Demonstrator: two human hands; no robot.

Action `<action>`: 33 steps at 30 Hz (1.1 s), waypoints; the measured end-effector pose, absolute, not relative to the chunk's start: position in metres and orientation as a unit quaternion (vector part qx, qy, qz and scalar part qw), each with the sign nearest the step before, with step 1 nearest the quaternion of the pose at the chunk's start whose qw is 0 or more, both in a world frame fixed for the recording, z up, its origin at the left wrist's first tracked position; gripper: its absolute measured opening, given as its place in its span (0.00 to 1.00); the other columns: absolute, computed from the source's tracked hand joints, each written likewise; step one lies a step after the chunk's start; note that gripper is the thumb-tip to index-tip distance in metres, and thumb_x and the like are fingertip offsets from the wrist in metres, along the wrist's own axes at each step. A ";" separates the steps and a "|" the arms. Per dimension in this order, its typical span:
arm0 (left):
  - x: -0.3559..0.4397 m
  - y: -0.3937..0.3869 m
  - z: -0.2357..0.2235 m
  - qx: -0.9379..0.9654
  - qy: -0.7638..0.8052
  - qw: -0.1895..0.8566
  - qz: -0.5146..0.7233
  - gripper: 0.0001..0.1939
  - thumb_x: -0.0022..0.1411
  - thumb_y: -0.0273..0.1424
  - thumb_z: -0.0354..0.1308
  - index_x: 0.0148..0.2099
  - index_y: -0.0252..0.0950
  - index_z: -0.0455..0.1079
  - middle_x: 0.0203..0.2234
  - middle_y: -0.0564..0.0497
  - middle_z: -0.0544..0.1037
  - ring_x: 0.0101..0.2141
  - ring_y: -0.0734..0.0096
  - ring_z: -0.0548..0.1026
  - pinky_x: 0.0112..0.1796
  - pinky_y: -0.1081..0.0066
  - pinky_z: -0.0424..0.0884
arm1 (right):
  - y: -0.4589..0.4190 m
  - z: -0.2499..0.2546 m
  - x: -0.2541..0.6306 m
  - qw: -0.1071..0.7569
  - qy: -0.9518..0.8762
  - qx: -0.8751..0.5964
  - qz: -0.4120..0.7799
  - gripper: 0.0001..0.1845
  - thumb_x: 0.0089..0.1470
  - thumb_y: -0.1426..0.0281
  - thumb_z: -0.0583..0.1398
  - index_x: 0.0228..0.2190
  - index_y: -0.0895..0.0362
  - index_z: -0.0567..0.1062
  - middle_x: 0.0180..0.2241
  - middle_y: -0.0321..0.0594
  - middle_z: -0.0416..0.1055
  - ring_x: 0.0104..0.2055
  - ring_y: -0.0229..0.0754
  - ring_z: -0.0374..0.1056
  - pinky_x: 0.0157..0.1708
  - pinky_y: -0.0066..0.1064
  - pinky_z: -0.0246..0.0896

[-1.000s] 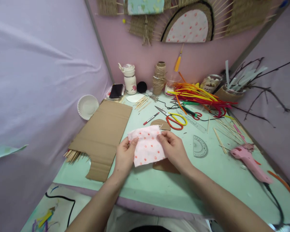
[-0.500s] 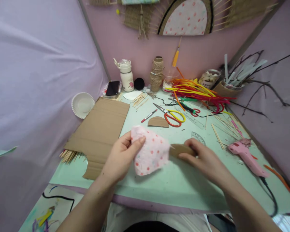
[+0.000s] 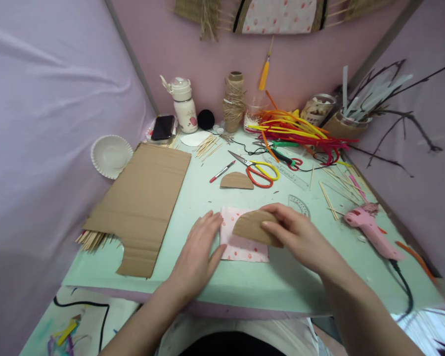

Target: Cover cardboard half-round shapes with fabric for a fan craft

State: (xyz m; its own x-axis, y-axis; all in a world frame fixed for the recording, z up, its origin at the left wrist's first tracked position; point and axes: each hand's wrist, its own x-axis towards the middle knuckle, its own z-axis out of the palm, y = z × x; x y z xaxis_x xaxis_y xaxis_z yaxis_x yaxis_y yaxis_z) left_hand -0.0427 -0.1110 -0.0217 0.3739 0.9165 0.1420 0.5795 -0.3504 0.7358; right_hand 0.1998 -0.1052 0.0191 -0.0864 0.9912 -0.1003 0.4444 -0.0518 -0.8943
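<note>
A white fabric piece with a pink-red dotted pattern lies flat on the table near its front edge. My left hand rests flat, fingers stretched out, with the fingertips on the fabric's left edge. Over the fabric, my right hand grips a half-round piece of cardboard between thumb and fingers, slightly tilted. Whether the cardboard touches the fabric I cannot tell. Behind them lie a second cardboard half-circle, scissors with red and yellow handles and a red-capped pen.
A large cut cardboard sheet covers the table's left side, beside a white paper bowl. At right are a pink glue gun and a clear protractor. Twine, a white bottle and coloured pipe cleaners stand or lie behind.
The fabric has come down from the air onto the table, and my left hand has let go and flattened. My right hand has brought the cardboard left, over the fabric.
</note>
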 end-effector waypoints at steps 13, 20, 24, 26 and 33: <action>-0.046 -0.114 -0.035 0.826 0.452 0.283 0.184 0.35 0.64 0.31 0.56 0.69 0.43 0.48 0.65 0.44 0.62 0.66 0.55 0.53 0.65 0.50 0.40 | -0.122 -0.022 0.176 0.239 -0.746 -0.571 0.245 0.32 0.52 0.72 0.62 0.58 0.51 0.62 0.56 0.48 0.64 0.58 0.54 0.59 0.57 0.53 0.60; -0.041 -0.099 -0.016 0.707 0.527 0.385 0.273 0.32 0.58 0.36 0.62 0.63 0.41 0.60 0.58 0.41 0.70 0.57 0.49 0.67 0.59 0.52 0.57 | -0.126 -0.013 0.187 0.277 -0.724 -0.599 0.198 0.29 0.54 0.67 0.62 0.57 0.50 0.64 0.51 0.48 0.68 0.54 0.55 0.63 0.52 0.52 0.63; -0.019 -0.064 0.000 0.697 0.575 0.332 0.271 0.25 0.55 0.32 0.62 0.55 0.37 0.66 0.46 0.39 0.75 0.48 0.49 0.72 0.51 0.54 0.64 | -0.134 -0.005 0.205 0.323 -0.676 -0.645 0.150 0.26 0.55 0.59 0.62 0.54 0.51 0.66 0.50 0.48 0.69 0.53 0.54 0.65 0.50 0.49 0.64; -0.006 -0.047 0.005 0.751 0.566 0.288 0.182 0.18 0.51 0.26 0.60 0.47 0.35 0.70 0.41 0.39 0.75 0.46 0.46 0.72 0.48 0.54 0.65 | -0.138 -0.003 0.212 0.343 -0.660 -0.652 0.147 0.25 0.55 0.59 0.62 0.52 0.51 0.67 0.49 0.47 0.70 0.52 0.53 0.66 0.50 0.47 0.64; 0.008 -0.010 0.016 0.761 0.520 0.387 0.023 0.08 0.39 0.22 0.58 0.21 0.40 0.64 0.18 0.52 0.68 0.25 0.61 0.69 0.32 0.65 0.61 | -0.149 -0.014 0.231 0.423 -0.583 -0.668 0.187 0.25 0.53 0.58 0.64 0.50 0.51 0.69 0.49 0.45 0.69 0.51 0.51 0.67 0.51 0.48 0.64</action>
